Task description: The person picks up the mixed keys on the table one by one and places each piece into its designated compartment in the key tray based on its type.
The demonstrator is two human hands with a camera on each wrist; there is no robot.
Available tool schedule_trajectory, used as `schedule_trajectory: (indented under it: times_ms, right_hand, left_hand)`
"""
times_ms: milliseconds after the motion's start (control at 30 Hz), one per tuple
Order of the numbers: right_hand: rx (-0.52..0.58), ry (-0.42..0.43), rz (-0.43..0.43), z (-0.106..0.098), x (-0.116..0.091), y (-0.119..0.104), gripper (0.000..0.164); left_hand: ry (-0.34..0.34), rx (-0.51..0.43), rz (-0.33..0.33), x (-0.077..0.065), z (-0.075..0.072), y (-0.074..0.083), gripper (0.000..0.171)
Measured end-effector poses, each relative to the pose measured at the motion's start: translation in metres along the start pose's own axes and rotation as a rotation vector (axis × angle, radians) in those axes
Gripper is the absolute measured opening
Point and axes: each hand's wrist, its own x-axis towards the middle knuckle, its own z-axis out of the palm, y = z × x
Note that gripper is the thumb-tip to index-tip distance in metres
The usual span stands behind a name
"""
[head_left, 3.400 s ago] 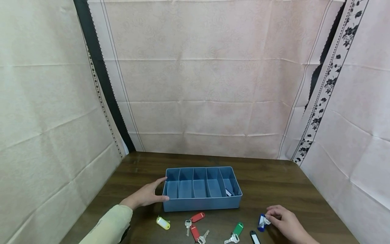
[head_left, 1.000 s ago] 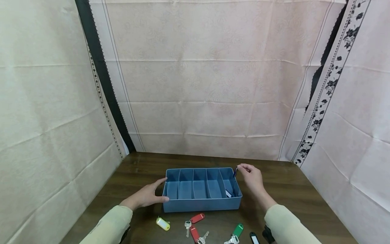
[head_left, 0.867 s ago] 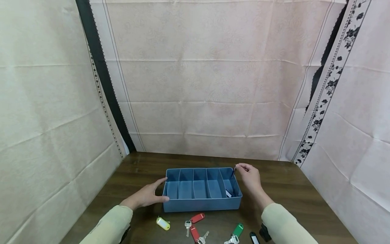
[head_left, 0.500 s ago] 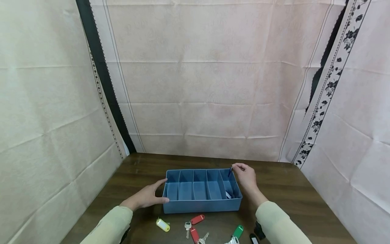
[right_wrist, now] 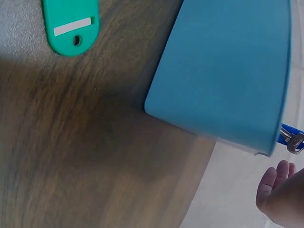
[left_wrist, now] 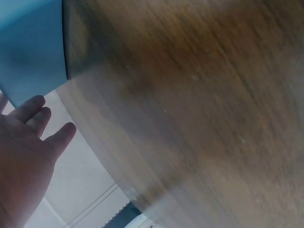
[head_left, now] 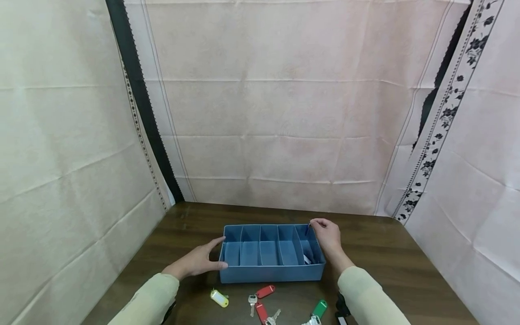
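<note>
A blue box (head_left: 272,274) with several compartments stands on the table. My left hand (head_left: 199,259) is at its left end, fingers extended, thumb by the front corner; in the left wrist view that hand (left_wrist: 28,147) lies beside the box wall (left_wrist: 33,57). Over the back of the rightmost compartment, my right hand (head_left: 328,234) pinches a blue key tag (head_left: 307,231). The right wrist view shows the tag with its metal key (right_wrist: 295,141) just past the box rim, while part of the right hand (right_wrist: 282,194) is cut off. A white-labelled item (head_left: 307,259) lies inside that compartment.
In front of the box lie a yellow key tag (head_left: 220,298), two red key tags (head_left: 265,291) with keys (head_left: 253,301), and a green key tag (head_left: 320,308) with a key. A black tag (head_left: 342,321) sits partly behind the right sleeve. Cloth (head_left: 260,113) hangs around the table.
My right hand has carried the blue key tag from the table's right side up to the rightmost compartment, then slightly left over it. The left hand stays at the box's left end.
</note>
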Motion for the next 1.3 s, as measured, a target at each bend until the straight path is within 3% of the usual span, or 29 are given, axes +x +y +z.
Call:
schedule_trajectory:
  times_ms: [467, 700, 1033, 1300]
  right_hand:
    - [-0.042, -0.139, 0.025, -0.011, -0.004, 0.011, 0.041]
    - [-0.106, -0.216, 0.031, -0.017, -0.008, 0.027, 0.052]
    - [-0.113, -0.337, 0.068, -0.023, -0.022, 0.04, 0.065]
    - [-0.096, -0.426, 0.074, -0.034, -0.031, 0.038, 0.086]
  left_hand:
    - [-0.002, 0.023, 0.027, 0.002, -0.001, 0.001, 0.092]
    - [0.011, 0.046, 0.023, 0.002, -0.003, 0.003, 0.095]
    - [0.023, 0.046, 0.001, -0.001, 0.0, 0.001, 0.093]
    - [0.035, 0.052, -0.004, -0.004, 0.0, 0.001, 0.091]
